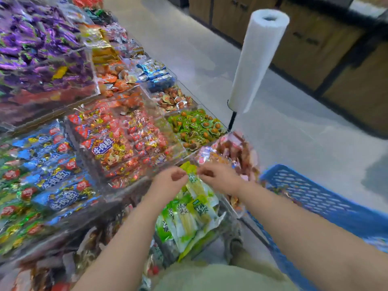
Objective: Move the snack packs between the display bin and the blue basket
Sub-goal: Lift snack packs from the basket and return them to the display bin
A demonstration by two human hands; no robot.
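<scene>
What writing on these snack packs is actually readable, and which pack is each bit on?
"牛肉粒": purple label on a red snack pack.
"牛肉粒": on the blue snack packs beside it, blurred but legible.
On the green snack packs: dark characters, too blurred to read.
On the purple wrappers and all the rest: too small or blurred.

One head-worn camera looks forward and down, close above the display bin (126,181). The floor (294,133) fills its right side.
</scene>
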